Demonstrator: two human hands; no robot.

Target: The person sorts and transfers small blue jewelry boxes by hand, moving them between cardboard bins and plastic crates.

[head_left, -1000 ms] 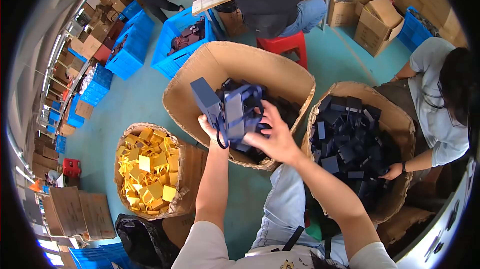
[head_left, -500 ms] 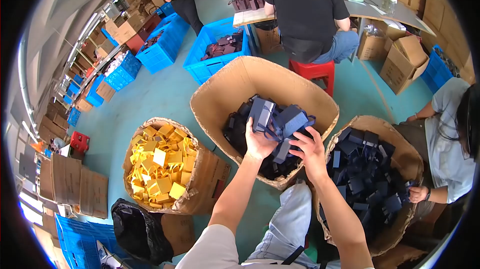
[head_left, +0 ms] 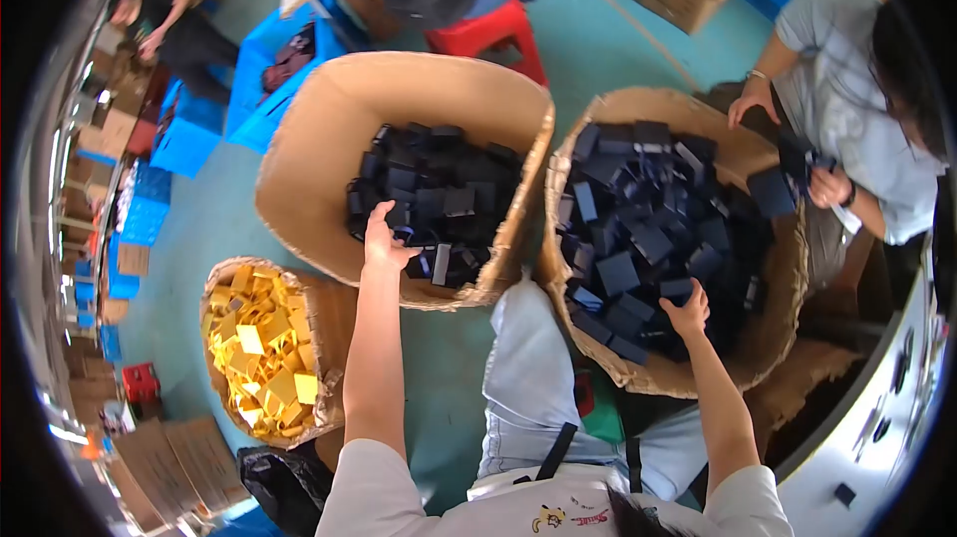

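Note:
My left hand (head_left: 387,238) is over the near left part of the middle carton (head_left: 309,158), fingers stretched forward and thumb apart, with nothing held. Small dark boxes (head_left: 459,200) lie heaped below and beyond it. To the right, my right hand (head_left: 690,312) reaches over the right carton (head_left: 788,298), its thumb and fingers spread right at the edge of a small dark navy box (head_left: 676,289). More dark navy boxes (head_left: 651,243), some with ribbons, fill this carton around that hand.
A carton of small yellow boxes (head_left: 251,340) stands at left, near a black bag (head_left: 284,485). At right, another person's hand (head_left: 829,186) holds a dark box (head_left: 773,192) over the right carton's rim. A red stool (head_left: 488,38) and blue crates (head_left: 249,88) stand beyond.
The navy ribboned boxes have left my hands. My hands have moved apart, the right one across to the right carton. The view has turned right and down.

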